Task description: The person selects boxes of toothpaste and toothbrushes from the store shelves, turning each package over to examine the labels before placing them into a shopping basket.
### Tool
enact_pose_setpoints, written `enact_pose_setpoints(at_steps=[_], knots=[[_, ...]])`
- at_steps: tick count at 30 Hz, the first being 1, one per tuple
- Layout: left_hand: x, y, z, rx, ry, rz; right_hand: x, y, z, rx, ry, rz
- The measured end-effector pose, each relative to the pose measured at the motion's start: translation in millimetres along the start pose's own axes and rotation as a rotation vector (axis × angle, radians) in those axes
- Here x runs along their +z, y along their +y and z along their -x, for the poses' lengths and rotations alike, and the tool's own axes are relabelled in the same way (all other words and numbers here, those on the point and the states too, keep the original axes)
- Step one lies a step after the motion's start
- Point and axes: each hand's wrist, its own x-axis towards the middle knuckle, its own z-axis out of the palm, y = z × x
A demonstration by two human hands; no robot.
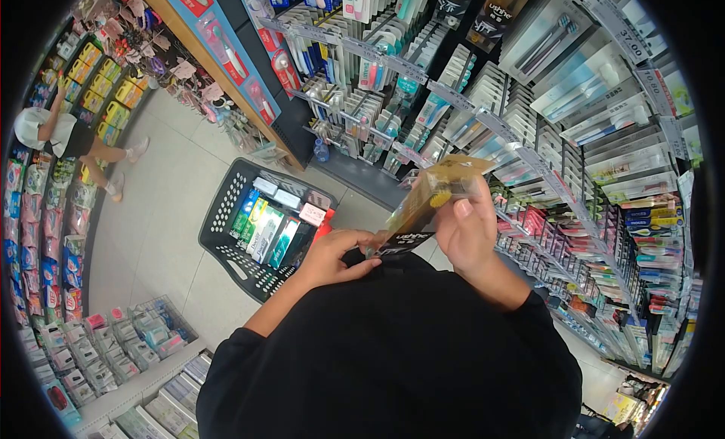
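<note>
Both of my hands hold a flat black and amber package [424,205] in front of my chest. Its front is partly see-through, with a small yellow shape inside and white lettering on the black lower part. My left hand [337,258] grips its lower left end between thumb and fingers. At the upper right edge, my right hand [467,231] is closed on it, thumb on the near side and fingers partly hidden behind. Beyond my left hand, a dark grey shopping basket [219,239] on the floor carries several boxes, among them green, white and pink ones.
Racks of hanging toothbrush packs [521,129] rise ahead and to the right, behind price-label strips [495,126]. A similar black and gold pack [498,16] hangs above. At the far left, a person in a white cap [45,129] stands by curved shelves. Low display bins [113,341] stand left of me.
</note>
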Motion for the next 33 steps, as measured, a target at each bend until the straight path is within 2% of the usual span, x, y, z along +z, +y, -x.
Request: enact_pose_setpoints(at_steps=[12,21,25,28,30,33], knots=[[1.8,-1.6,0.6,-0.001,0.003,-0.045,-9.3,0.6,5.8,-0.093,-0.12,0.128],[1.6,-2.2,2.5,0.013,0.026,-0.001,-3.1,-6.0,-1.7,-0.019,-0.163,-0.016],[3.2,-4.7,5.2,-0.022,0.025,0.082,1.9,-7.6,-4.7,0.224,-0.135,0.053],[4.4,-3.2,5.6,-0.03,0.066,0.149,0.4,1.0,-4.9,0.286,-0.216,0.226],[3.7,0.0,5.9,-0.03,0.1,0.155,1.6,4.4,-5.1,0.302,-0.217,0.211],[2.3,1.6,4.3,0.109,0.225,-0.2,1.1,10.0,-2.5,0.299,-0.186,0.278]])
